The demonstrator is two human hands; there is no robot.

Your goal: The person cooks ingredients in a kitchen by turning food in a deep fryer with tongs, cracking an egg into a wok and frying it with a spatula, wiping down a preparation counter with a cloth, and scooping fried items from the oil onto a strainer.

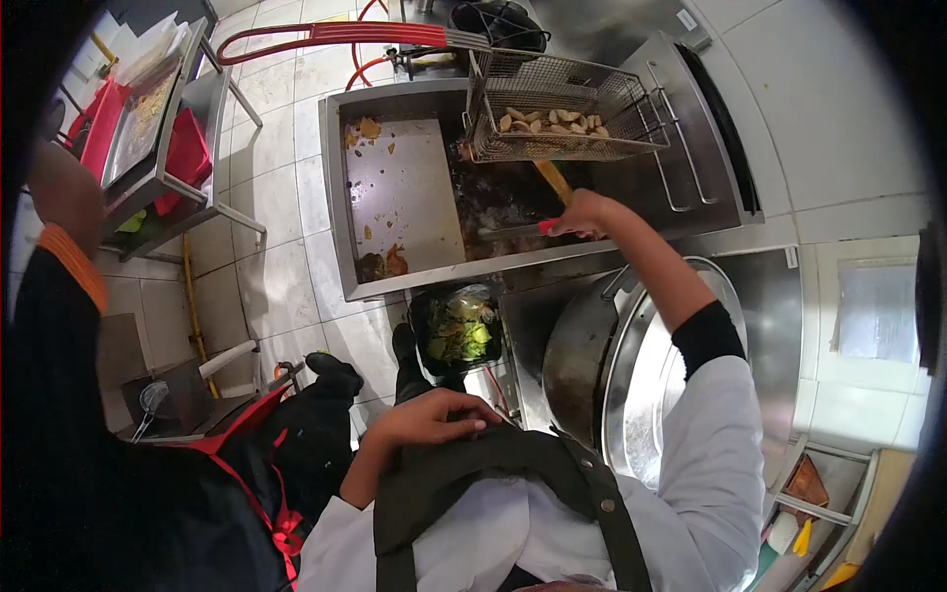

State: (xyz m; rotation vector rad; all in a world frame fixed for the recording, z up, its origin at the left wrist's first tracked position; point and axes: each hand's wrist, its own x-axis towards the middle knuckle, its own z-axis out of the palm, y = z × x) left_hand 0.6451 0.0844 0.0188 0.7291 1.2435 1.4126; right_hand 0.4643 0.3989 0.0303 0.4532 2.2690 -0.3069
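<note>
Over the oil side of the fryer [400, 281], my right hand [589, 215] is closed on a red handle [546, 227], with a flat metal part running left from it. A yellowish stick-like handle [552, 181] slants from under the basket down to the same hand; its far end is hidden. Just beyond hangs a wire fry basket [567, 150] holding several pale potato pieces [554, 121], its red handle [355, 34] pointing left. My left hand [434, 419] lies against my dark apron [434, 493], holding nothing visible, fingers stretched out.
A large metal pot [582, 355] with a shiny lid [641, 395] stands beside my right arm. Below the fryer sits a bin of green scraps [461, 331]. Another person in black [118, 474] stands close at left, near a metal cart [158, 168].
</note>
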